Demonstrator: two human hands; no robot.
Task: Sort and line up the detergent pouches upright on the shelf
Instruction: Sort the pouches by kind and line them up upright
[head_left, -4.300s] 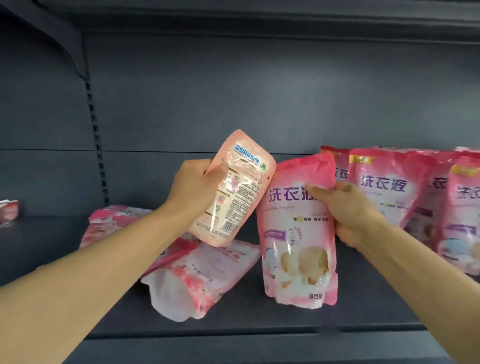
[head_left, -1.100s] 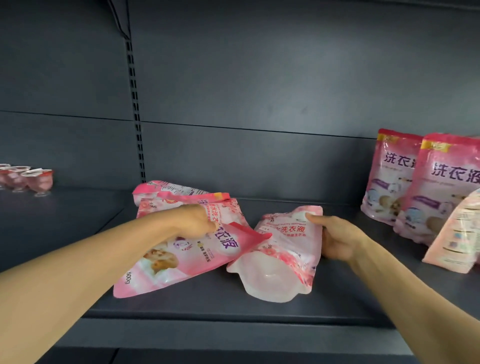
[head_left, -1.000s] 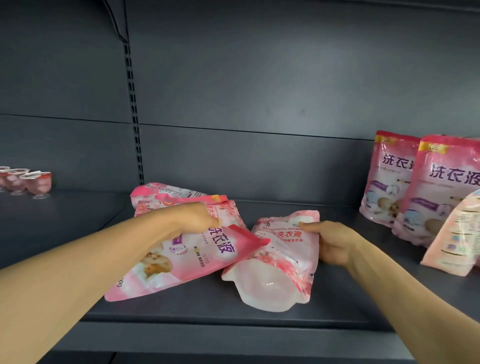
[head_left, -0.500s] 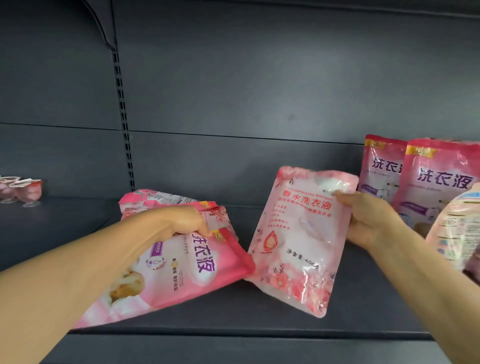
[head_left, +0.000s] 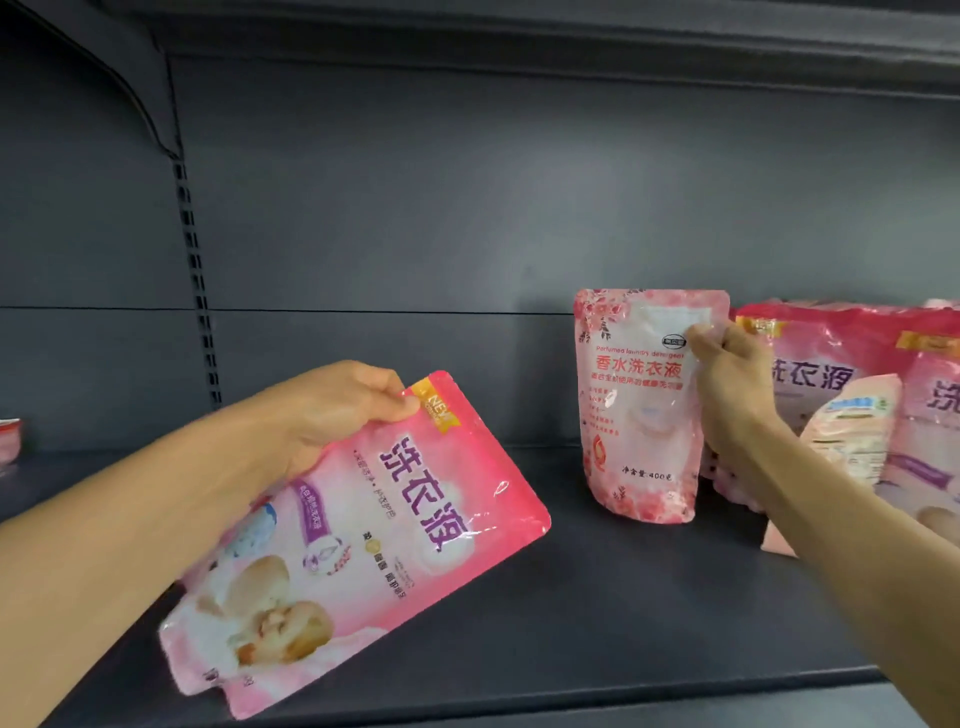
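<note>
My left hand (head_left: 337, 410) grips the top corner of a large pink detergent pouch (head_left: 363, 540) with purple characters, held tilted above the shelf (head_left: 597, 613) at the front left. My right hand (head_left: 732, 384) pinches the upper right edge of a paler floral pouch (head_left: 639, 415), which stands upright on the shelf near the back. Right of it, pink pouches (head_left: 810, 374) stand upright in a row. A light peach pouch (head_left: 852, 441) leans against them, partly hidden by my right forearm.
The dark back panel (head_left: 467, 218) and a slotted upright (head_left: 195, 270) close off the rear. The underside of the shelf above (head_left: 519, 31) runs across the top. A small red-and-white item (head_left: 8, 441) sits at the far left edge.
My right hand has carried the floral pouch right and set it upright beside the row. My left hand has lifted the large pink pouch off the pile, which is now out of sight.
</note>
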